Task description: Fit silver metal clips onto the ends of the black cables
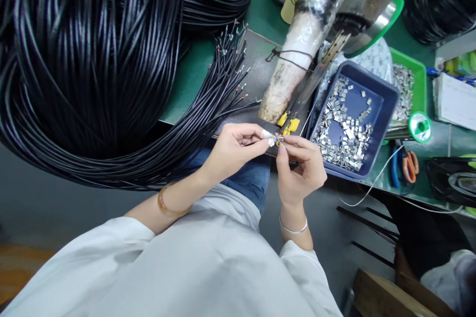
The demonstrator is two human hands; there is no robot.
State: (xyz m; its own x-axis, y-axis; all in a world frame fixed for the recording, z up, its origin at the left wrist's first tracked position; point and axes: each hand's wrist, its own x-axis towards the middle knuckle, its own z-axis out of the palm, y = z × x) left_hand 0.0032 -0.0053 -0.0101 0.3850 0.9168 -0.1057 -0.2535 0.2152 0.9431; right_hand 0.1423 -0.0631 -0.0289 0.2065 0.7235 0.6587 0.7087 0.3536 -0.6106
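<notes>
My left hand pinches the stripped end of a thin black cable between thumb and fingers. My right hand meets it fingertip to fingertip and pinches a small metal clip at the cable's tip. Both hands hover over my lap, just in front of the bench edge. The cable runs left into a large bundle of black cables.
A blue tray of several small metal clips sits right of my hands. A wrapped soldering stand with yellow-tipped pieces stands behind them. A green tray, solder spool and orange-handled pliers lie further right.
</notes>
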